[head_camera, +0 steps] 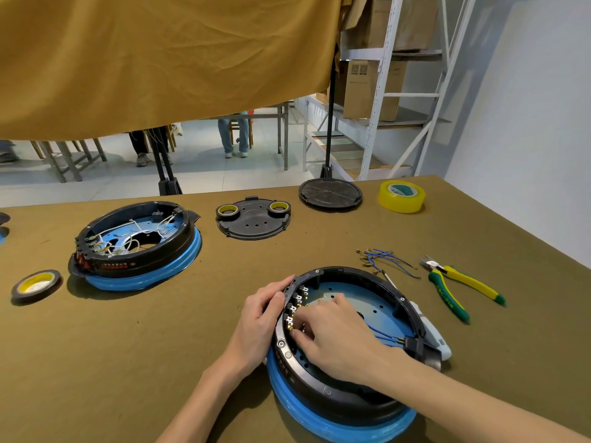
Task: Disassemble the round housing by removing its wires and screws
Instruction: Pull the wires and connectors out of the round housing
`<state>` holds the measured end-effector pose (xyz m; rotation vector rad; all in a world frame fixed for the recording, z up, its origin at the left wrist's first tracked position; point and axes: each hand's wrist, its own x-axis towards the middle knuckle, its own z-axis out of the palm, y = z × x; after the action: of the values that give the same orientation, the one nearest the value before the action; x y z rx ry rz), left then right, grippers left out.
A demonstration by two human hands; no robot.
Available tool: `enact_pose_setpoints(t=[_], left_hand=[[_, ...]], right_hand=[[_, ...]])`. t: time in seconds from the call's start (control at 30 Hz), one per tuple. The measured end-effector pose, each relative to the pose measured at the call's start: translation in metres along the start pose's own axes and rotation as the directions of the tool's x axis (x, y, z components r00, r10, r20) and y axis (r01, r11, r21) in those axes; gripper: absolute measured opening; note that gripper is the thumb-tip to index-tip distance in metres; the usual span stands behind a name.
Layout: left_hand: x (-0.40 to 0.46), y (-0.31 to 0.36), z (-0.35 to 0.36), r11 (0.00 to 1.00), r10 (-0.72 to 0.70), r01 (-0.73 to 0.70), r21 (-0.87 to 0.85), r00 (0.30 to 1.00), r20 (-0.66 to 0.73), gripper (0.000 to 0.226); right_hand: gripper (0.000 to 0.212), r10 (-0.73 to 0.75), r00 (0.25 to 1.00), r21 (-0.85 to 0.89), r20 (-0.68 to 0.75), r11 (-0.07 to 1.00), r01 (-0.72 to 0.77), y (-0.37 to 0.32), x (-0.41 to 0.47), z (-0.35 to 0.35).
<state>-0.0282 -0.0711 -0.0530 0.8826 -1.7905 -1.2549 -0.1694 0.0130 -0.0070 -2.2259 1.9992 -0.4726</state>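
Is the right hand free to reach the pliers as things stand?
Probably yes: the right hand is inside the housing, while the pliers lie uncovered on the table to its right.

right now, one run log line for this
step: removing wires | left hand: steadies round housing rim | right hand: fingers inside at terminals | blue wires: on table

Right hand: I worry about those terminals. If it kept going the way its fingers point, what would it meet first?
The right hand points left inside the housing, so it would probably meet the terminals on the inner wall first; its fingertips look almost there, though depth is unclear.
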Motion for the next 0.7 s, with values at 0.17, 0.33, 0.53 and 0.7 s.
enact_pose_setpoints(t=[0.17, 0.33, 0.53, 0.7], left_hand=[[0.0004, -0.0007, -0.0006, 1.000, 0.002, -0.002, 0.003, 1.000, -0.003, 0.046], [0.0006, -0.0015, -0.0008, 1.000, -0.002, 0.002, 0.001, 1.000, -0.008, 0.046], [0.0016, -0.0028, -0.0001, 1.000, -0.004, 0.004, 0.003, 1.000, -0.013, 0.044], [0.0022, -0.0036, 0.0000, 1.000, -0.007, 0.007, 0.005, 1.000, -0.013, 0.045]], right_hand=[[0.023, 0.004, 1.000, -0.027, -0.019, 1.000, -0.004, -0.0008, -0.0001, 0.0029], [0.025, 0.000, 1.000, -0.057, -0.029, 0.998, -0.001, -0.0022, -0.0013, 0.0046], [0.023, 0.012, 1.000, -0.053, -0.013, 0.999, -0.012, -0.0022, -0.0017, 0.0031], [0.024, 0.020, 1.000, -0.038, 0.016, 0.999, -0.020, -0.0012, -0.0028, 0.0020]])
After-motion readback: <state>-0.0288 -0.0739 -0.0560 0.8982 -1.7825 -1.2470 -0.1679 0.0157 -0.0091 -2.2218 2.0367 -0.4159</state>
